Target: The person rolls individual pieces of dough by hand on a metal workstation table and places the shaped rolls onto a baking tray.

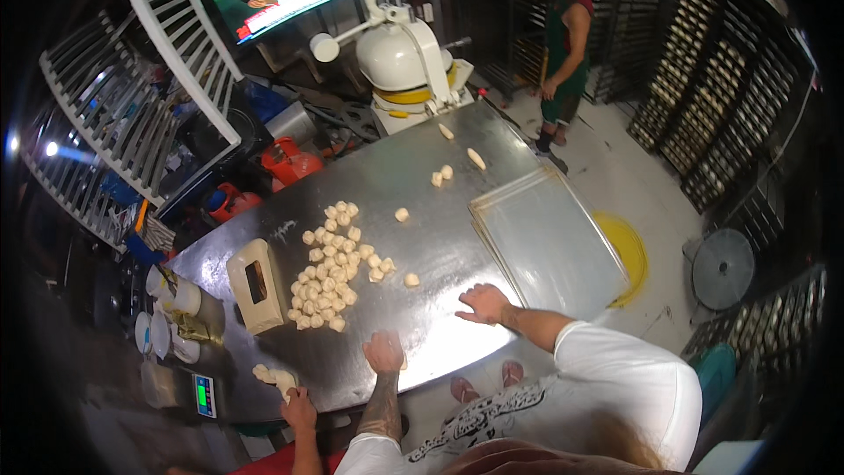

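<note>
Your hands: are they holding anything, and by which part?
Cannot be told: left hand and right hand are palm-down at the table, hiding what's beneath.

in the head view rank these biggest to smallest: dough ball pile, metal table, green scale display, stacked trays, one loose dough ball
1. Metal table
2. Stacked trays
3. Dough ball pile
4. Green scale display
5. Loose dough ball

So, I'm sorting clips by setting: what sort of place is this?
Most likely a bakery's work area: pale dough pieces lie heaped on a metal table, and at the right stand tall racks filled with rows of what look like more small pale pieces.
</note>
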`<state>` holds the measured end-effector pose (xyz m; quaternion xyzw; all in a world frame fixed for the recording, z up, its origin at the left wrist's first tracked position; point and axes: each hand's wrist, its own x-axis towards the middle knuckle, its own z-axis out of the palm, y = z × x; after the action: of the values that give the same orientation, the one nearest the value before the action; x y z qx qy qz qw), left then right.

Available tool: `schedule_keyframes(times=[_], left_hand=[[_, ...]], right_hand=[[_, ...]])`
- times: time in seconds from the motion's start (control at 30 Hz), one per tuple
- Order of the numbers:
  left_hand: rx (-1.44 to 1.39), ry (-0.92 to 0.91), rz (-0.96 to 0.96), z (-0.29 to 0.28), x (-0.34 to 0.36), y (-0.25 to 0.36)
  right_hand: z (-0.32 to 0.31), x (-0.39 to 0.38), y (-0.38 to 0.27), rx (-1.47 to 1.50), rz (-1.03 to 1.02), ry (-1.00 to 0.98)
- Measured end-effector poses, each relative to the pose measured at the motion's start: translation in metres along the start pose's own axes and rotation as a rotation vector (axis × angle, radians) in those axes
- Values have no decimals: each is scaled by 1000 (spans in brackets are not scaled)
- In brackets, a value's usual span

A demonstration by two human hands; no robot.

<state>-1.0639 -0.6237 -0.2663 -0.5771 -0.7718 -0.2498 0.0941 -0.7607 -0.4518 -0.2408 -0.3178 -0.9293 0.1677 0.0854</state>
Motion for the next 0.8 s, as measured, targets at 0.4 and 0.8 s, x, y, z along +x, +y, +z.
schedule_keyframes(times=[0.4,0.8], left_hand=[[50,6,-51,-5,-7,-5],[-7,31,-87,23,4,1]], right_hand=[[-531,87,-27,-642,-232,1313],[-65,14,-18,141,180,255]])
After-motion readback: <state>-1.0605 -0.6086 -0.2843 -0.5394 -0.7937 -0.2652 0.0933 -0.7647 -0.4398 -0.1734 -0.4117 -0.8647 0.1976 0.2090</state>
